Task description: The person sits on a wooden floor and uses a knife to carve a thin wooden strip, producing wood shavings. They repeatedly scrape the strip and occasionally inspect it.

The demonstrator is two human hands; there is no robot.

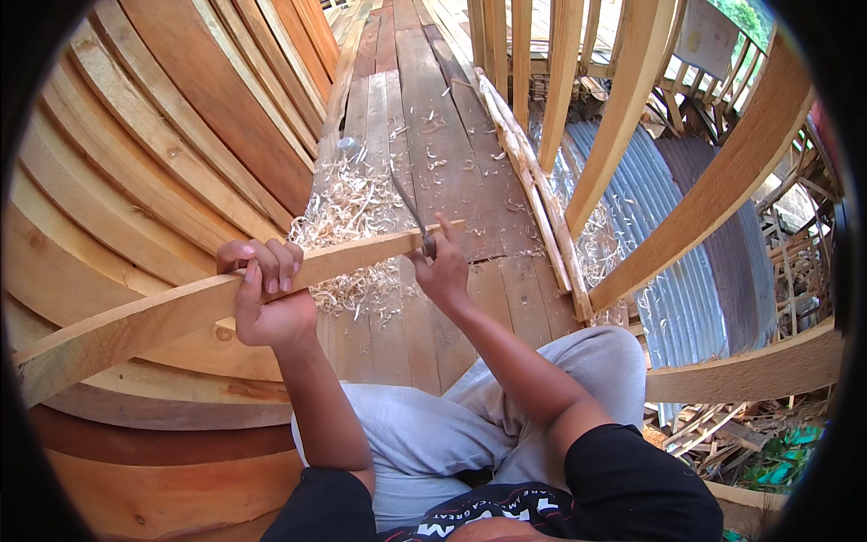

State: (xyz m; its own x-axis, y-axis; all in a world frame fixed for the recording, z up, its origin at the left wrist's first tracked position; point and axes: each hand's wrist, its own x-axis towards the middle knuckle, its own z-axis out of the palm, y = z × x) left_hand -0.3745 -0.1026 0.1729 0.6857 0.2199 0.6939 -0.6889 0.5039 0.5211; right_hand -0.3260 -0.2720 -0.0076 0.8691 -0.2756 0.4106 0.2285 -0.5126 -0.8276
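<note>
My left hand [266, 294] is wrapped round a long pale strip of wood [181, 312], thumb on the near face and fingers over the top edge. The strip slants from the lower left up to its narrower far end on the right. My right hand [442, 266] is closed round a knife [412, 206] close to that end, its index finger raised. The knife's thin dark blade points up and away, crossing the strip; its handle is hidden in my fist. Curled wood shavings [348, 212] lie heaped on the floor beyond the strip.
Wooden planks [172, 154] line the left side. The plank floor [420, 90] runs ahead, with a small clear cup-like thing [348, 146] beside the shavings. Wooden balusters [623, 108] stand at the right edge, above a corrugated metal roof [664, 239] lower down. My bent legs [406, 434] are below my hands.
</note>
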